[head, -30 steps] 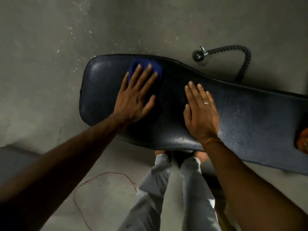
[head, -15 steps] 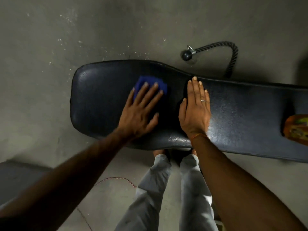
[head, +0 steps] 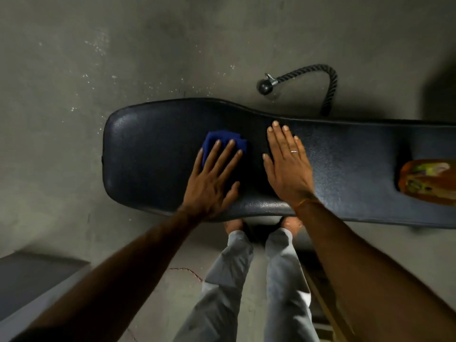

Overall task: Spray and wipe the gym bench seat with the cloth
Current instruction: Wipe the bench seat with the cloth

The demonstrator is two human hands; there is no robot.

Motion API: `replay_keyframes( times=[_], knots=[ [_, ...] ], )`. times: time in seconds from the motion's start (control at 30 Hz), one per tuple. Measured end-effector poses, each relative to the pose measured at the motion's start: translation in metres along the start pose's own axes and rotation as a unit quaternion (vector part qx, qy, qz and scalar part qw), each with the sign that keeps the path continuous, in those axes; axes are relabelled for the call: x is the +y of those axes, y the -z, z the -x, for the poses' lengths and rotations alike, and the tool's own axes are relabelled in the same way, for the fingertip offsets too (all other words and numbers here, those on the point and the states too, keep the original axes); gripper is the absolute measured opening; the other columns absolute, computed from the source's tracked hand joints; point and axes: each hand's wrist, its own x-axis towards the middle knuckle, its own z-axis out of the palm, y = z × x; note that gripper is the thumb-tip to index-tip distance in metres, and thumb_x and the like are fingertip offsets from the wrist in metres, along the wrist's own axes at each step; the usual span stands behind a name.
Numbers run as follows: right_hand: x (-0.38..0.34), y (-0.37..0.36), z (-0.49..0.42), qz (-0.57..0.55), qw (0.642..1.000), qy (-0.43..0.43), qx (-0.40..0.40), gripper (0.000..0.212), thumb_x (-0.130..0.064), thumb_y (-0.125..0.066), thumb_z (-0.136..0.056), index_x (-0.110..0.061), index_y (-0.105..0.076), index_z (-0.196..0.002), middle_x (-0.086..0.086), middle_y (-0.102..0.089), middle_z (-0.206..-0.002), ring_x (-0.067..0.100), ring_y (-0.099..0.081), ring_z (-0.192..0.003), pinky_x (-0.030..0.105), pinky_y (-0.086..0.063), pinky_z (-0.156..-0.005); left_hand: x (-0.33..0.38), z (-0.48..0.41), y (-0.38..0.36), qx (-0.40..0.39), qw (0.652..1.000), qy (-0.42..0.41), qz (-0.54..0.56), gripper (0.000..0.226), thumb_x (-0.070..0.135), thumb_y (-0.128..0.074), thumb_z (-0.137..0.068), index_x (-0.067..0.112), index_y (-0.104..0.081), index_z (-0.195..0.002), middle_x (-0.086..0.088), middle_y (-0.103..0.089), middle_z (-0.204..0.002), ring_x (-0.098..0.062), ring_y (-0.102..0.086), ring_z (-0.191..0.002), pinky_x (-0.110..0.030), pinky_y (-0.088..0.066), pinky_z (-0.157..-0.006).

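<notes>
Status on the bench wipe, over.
Left hand flat, pressing blue cloth on bench seat. Right hand flat beside it. Orange-labelled item lies on seat, far right.

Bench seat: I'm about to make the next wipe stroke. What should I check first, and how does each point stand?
1. Cloth lies on the seat: ok.
2. Left hand presses flat on the cloth, fingers straight: ok.
3. Right hand rests flat on the seat, apart from the cloth: ok.
4. Seat to the left of the cloth is bare for a stroke that way: ok.
5. Seat sprayed enough: cannot tell, as the dark surface shows no plain wetness.
6. Spray bottle within reach: cannot tell. An orange thing lies at the bench's right end, too blurred to identify.
</notes>
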Motion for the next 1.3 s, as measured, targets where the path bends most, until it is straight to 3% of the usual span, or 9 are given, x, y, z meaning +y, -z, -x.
replay_keyframes(
  times=[0.07,0.2,0.27,0.47,0.6,0.8,1.07,1.2,1.3],
  knots=[
    [0.019,0.002,0.013,0.021,1.0,-0.001,0.009,0.062,-0.041,-0.029,-0.11,-0.021,-0.015,-0.167,0.0,-0.009,-0.176,0.019,-0.007,-0.163,0.045,-0.014,-0.132,-0.017,-0.036,0.009,0.018,1.0,0.005,0.001,0.074,0.053,-0.04,-0.098,0.024,-0.017,-0.163,-0.001,-0.008,-0.172,-0.027,-0.003,-0.159,-0.055,-0.009,-0.127],
    [0.019,-0.001,0.018,0.028,0.994,-0.092,0.043,0.071,-0.051,-0.03,-0.108,-0.017,-0.012,-0.167,0.003,-0.007,-0.176,0.022,-0.007,-0.163,0.046,-0.009,-0.132,-0.013,-0.097,0.014,0.036,0.988,0.148,0.012,0.074,0.057,-0.03,-0.101,0.023,-0.01,-0.164,-0.004,-0.002,-0.172,-0.028,0.001,-0.159,-0.057,-0.007,-0.127],
    [0.02,0.0,0.017,0.03,0.986,-0.153,0.056,0.076,-0.055,-0.028,-0.108,-0.012,-0.01,-0.167,0.008,-0.006,-0.176,0.025,-0.006,-0.163,0.047,-0.007,-0.132,0.008,-0.089,0.009,0.035,0.985,0.167,0.025,0.074,0.056,-0.029,-0.102,0.022,-0.009,-0.164,-0.005,-0.001,-0.172,-0.028,0.002,-0.159,-0.057,-0.005,-0.127],
    [0.033,0.001,0.021,0.001,0.993,-0.113,0.029,0.07,-0.05,-0.027,-0.11,-0.013,-0.011,-0.167,0.006,-0.005,-0.176,0.024,-0.004,-0.163,0.047,-0.008,-0.133,0.074,-0.001,-0.015,-0.007,0.999,0.047,0.012,0.077,0.056,-0.039,-0.099,0.024,-0.012,-0.164,-0.004,0.0,-0.172,-0.028,0.003,-0.159,-0.058,-0.007,-0.127],
    [0.064,0.004,0.031,0.02,1.0,-0.014,0.015,0.068,-0.047,-0.033,-0.109,-0.019,-0.013,-0.167,0.0,-0.007,-0.176,0.019,-0.004,-0.163,0.044,-0.008,-0.133,0.049,-0.05,-0.003,0.009,1.0,-0.006,0.01,0.074,0.055,-0.04,-0.099,0.026,-0.017,-0.163,-0.001,-0.007,-0.172,-0.027,-0.002,-0.159,-0.057,-0.01,-0.126],
    [0.059,0.0,0.035,0.01,0.971,-0.219,0.09,0.073,-0.054,-0.028,-0.109,-0.014,-0.01,-0.167,0.007,-0.008,-0.176,0.025,-0.007,-0.163,0.049,-0.009,-0.132,0.069,-0.127,0.002,0.048,0.982,0.179,0.023,0.071,0.055,-0.026,-0.103,0.022,-0.014,-0.164,-0.005,-0.009,-0.172,-0.028,-0.004,-0.159,-0.058,-0.009,-0.126],
    [0.067,-0.003,0.034,-0.065,0.963,-0.235,0.114,0.06,-0.033,-0.028,-0.11,-0.012,-0.019,-0.166,0.004,-0.014,-0.175,0.022,-0.01,-0.163,0.044,-0.007,-0.133,0.121,-0.022,-0.021,-0.017,0.999,0.025,0.01,0.073,0.057,-0.034,-0.102,0.024,-0.013,-0.164,-0.004,-0.002,-0.172,-0.028,0.001,-0.159,-0.057,-0.01,-0.126],
    [0.071,-0.009,0.035,-0.155,0.939,-0.235,0.2,0.053,-0.025,-0.027,-0.11,-0.009,-0.04,-0.159,0.006,-0.035,-0.168,0.024,-0.026,-0.159,0.039,-0.013,-0.132,0.115,-0.088,-0.009,0.0,1.0,-0.019,0.007,0.07,0.054,-0.031,-0.103,0.024,-0.013,-0.164,-0.002,-0.006,-0.172,-0.026,-0.001,-0.159,-0.055,-0.011,-0.127],
    [0.072,-0.01,0.036,-0.2,0.922,-0.24,0.229,0.052,-0.023,-0.027,-0.109,-0.007,-0.045,-0.156,0.008,-0.041,-0.165,0.024,-0.032,-0.156,0.039,-0.015,-0.132,0.123,-0.146,0.001,0.013,0.999,0.037,0.025,0.068,0.053,-0.027,-0.104,0.022,-0.015,-0.164,-0.002,-0.01,-0.172,-0.025,-0.005,-0.159,-0.055,-0.012,-0.127]
  ],
)
